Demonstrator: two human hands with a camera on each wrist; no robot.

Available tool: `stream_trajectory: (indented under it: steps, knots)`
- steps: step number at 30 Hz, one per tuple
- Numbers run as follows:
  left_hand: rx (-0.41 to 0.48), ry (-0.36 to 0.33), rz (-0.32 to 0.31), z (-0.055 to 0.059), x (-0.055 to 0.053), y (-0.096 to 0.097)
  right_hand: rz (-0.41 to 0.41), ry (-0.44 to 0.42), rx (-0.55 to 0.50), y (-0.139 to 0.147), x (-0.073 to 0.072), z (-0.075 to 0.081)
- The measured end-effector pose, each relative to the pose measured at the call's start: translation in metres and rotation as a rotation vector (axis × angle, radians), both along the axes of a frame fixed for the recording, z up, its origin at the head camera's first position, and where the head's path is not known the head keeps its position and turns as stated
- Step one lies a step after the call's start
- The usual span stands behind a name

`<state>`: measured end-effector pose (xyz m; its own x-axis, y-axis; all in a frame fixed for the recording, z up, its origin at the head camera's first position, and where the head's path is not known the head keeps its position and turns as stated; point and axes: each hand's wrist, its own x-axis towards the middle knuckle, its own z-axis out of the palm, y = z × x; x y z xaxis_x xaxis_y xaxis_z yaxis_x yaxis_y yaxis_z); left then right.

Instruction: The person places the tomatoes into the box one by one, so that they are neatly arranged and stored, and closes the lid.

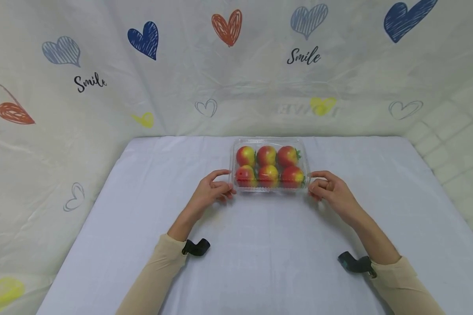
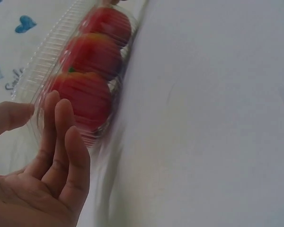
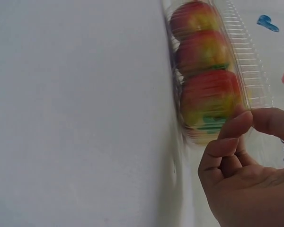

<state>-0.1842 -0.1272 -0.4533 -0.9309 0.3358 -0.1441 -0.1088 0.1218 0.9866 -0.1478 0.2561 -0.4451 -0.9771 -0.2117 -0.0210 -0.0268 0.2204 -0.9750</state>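
A clear plastic fruit box [image 1: 270, 190] with a ridged rim lies on the white table, holding several round red-and-yellow fruits [image 1: 267, 176] in two rows. Some fruits show small green leaves. My left hand [image 1: 210, 190] grips the box's left end, its index finger stretched along the side. In the left wrist view, the fingertips of that hand [image 2: 42, 175] stand right at the rim and end wall. At the opposite end, my right hand [image 1: 333, 194] pinches the rim between thumb and index finger. The right wrist view shows this hand's [image 3: 251, 175] other fingers curled below the edge.
A white cloth [image 1: 252, 253] covers the table. Its far edge lies just behind the box, against a white backdrop [image 1: 252, 74] printed with hearts and "Smile". A black wrist device [image 1: 197, 247] sits on the left sleeve, another black device [image 1: 356, 263] on the right.
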Motion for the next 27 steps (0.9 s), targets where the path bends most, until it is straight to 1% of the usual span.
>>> stream_trajectory:
  steps: [7, 13, 17, 21, 27]
  knots:
    - [0.022, 0.013, 0.016, 0.0002, 0.0010, 0.0030, -0.007, 0.000, -0.049, -0.0019, 0.0002, 0.0005]
    - [0.055, -0.005, 0.026, -0.0007, 0.0015, 0.0046, -0.005, -0.002, -0.114, -0.0024, 0.0003, -0.0017]
    - [0.072, -0.011, 0.029, -0.0002, 0.0018, 0.0047, -0.008, -0.003, -0.114, -0.0031, 0.0004, -0.0022]
    - [0.080, -0.014, 0.033, -0.0004, 0.0018, 0.0042, -0.008, -0.006, -0.123, -0.0043, 0.0001, -0.0020]
    - [0.080, -0.018, 0.030, -0.0006, 0.0016, 0.0055, -0.001, 0.008, -0.187, -0.0049, 0.0009, -0.0035]
